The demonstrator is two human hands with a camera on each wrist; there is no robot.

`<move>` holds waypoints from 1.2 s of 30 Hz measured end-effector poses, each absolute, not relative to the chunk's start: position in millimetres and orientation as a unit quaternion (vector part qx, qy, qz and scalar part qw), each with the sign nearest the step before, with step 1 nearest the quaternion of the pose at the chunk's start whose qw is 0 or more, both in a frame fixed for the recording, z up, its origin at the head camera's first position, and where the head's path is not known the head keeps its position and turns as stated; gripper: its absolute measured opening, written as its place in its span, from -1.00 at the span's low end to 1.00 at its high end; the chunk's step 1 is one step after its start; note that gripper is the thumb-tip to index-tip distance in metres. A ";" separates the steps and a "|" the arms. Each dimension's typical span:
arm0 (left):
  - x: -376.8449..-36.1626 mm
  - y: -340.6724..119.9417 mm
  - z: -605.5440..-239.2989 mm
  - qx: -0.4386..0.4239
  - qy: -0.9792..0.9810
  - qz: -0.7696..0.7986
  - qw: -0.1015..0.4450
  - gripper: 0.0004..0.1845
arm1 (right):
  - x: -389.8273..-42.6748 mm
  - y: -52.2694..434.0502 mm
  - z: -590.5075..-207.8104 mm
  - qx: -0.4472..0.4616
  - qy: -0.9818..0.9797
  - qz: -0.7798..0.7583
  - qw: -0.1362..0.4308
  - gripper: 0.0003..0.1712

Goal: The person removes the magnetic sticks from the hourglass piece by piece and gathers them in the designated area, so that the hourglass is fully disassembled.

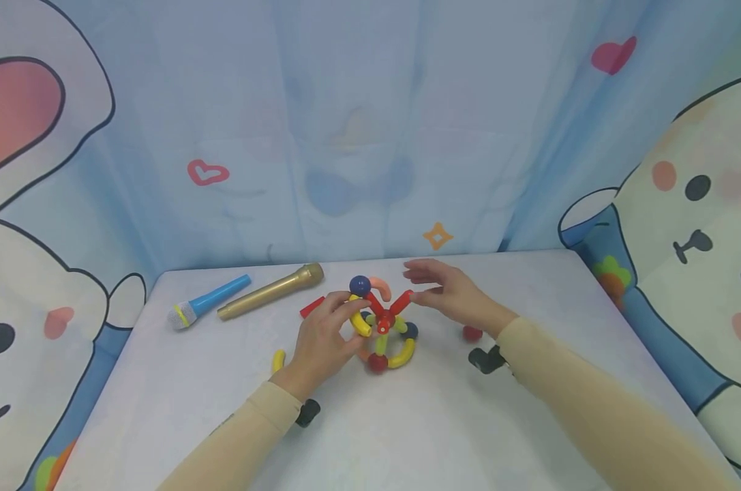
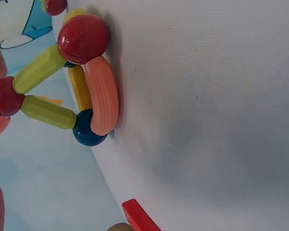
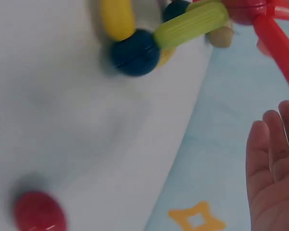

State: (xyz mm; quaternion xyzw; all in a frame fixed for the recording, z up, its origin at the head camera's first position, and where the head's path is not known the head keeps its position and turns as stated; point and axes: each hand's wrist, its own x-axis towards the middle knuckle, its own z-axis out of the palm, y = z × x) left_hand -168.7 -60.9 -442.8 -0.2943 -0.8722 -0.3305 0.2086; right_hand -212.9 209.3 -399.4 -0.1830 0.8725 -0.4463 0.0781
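A magnetic stick-and-ball structure stands mid-table in the head view, with yellow-green sticks (image 2: 49,112) rising from its base to a red ball (image 2: 8,96). Red sticks (image 1: 402,302) fan upward from that ball. At the upper left are a dark blue ball (image 1: 360,285), a peach curved stick (image 1: 380,288) and a yellow curved stick (image 1: 360,316). My left hand (image 1: 327,334) pinches this yellow stick between thumb and fingers. On the other side, my right hand (image 1: 456,293) has its fingers extended, thumb right at the tip of a red stick.
A blue toy microphone (image 1: 213,300) and a gold one (image 1: 272,292) lie at the back left. Near my left hand are a loose red stick (image 1: 311,307) and another yellow curved stick (image 1: 278,360). A loose red ball (image 1: 472,333) sits below my right wrist. A curtain (image 1: 358,136) hangs behind the table.
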 end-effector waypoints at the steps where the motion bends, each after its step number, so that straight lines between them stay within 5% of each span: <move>1: -168.8 -61.1 -442.7 -0.295 -0.871 -0.332 0.208 -0.45 | -217.1 201.6 -398.6 -0.194 0.871 -0.443 0.085 -0.34; 12: -170.4 -60.9 -441.6 -0.303 -0.869 -0.335 0.203 -0.47 | -232.9 161.8 -393.9 -0.224 0.836 -0.466 0.183 -0.54; 36: -171.7 -67.7 -440.7 -0.315 -0.866 -0.330 0.204 -0.44 | -238.2 156.8 -402.0 -0.187 0.819 -0.500 0.213 -0.55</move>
